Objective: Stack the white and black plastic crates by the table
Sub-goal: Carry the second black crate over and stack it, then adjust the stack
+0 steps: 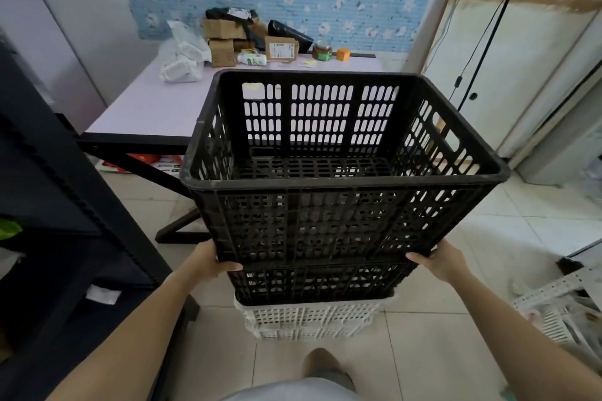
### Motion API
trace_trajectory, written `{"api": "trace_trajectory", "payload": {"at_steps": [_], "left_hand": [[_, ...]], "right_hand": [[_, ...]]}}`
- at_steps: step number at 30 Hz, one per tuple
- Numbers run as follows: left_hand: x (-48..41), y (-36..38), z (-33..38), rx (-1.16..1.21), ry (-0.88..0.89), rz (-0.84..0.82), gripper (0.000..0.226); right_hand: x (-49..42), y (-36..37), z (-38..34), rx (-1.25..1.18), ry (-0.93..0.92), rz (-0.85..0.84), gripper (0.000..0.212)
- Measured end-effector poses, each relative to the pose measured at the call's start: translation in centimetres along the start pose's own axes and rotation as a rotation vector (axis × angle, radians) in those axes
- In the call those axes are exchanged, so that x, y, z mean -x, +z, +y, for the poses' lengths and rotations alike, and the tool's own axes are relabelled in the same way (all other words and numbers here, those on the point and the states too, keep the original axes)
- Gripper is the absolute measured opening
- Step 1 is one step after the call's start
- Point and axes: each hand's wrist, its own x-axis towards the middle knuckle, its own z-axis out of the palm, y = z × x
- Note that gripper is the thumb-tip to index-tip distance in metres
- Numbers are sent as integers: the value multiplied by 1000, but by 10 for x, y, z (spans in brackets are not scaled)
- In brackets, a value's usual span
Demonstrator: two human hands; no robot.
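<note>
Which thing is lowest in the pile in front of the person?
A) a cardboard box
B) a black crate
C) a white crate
C: the white crate rests on the floor tiles, with the lower black crate and the top black crate above it.

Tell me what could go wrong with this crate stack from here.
1. The left hand and right hand grip the top black crate low at its corners; they may get pinched against the lower black crate.
2. It looks skewed over the lower one and the white crate, so it may jam or topple.
</note>
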Motion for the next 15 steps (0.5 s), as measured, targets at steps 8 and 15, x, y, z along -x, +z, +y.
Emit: {"api": "trace_trajectory", "payload": {"at_steps": [8,15], "left_hand": [[-2,-1,-2,22,-37,-3,66],[-2,4,-13,108,-57,0,81]], "right_hand": [[3,5,1,-28,-20,23,71],[15,2,3,-41,42,-105,87]]}}
